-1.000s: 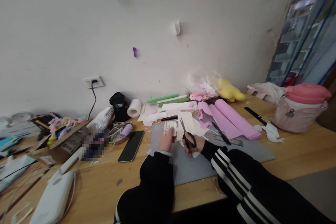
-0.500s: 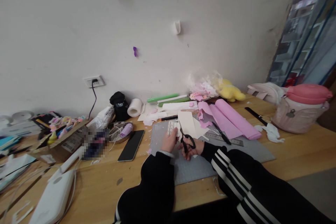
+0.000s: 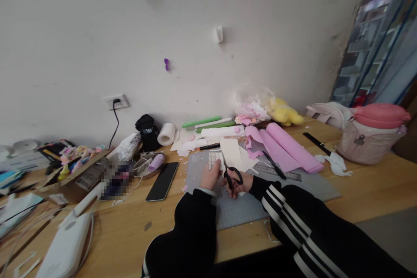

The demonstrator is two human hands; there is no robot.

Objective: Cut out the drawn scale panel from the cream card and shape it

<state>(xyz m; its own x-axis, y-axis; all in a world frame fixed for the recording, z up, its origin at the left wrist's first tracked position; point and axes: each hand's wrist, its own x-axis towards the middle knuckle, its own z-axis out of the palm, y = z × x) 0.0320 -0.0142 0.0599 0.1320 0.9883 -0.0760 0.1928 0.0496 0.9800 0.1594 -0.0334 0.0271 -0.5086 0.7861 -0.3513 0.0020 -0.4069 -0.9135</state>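
Note:
My left hand [image 3: 210, 176] is closed on a small white piece with a grid of lines [image 3: 215, 157], thumb on top. In my right hand [image 3: 240, 184] is a pair of black-handled scissors [image 3: 233, 175], its blades pointing up and left at the right edge of the gridded piece. Whether the blades touch it I cannot tell. Both hands are above a grey cutting mat [image 3: 241, 216]. Just behind them lies a cream sheet of paper [image 3: 230, 150]. To the right are a metal ruler [image 3: 295, 176] and a black pen-like tool [image 3: 274, 165].
A roll of pink sheet [image 3: 295, 147] lies across the mat's right part. Left of the mat are a black phone [image 3: 163, 181] and a cardboard box [image 3: 73, 182] of small colourful things. A pink bag [image 3: 361, 145] stands at the right; green rolls [image 3: 202, 121] lie by the wall.
The view has shifted very slightly. Both hands keep nearly the same place, with the scissors and the gridded piece still held.

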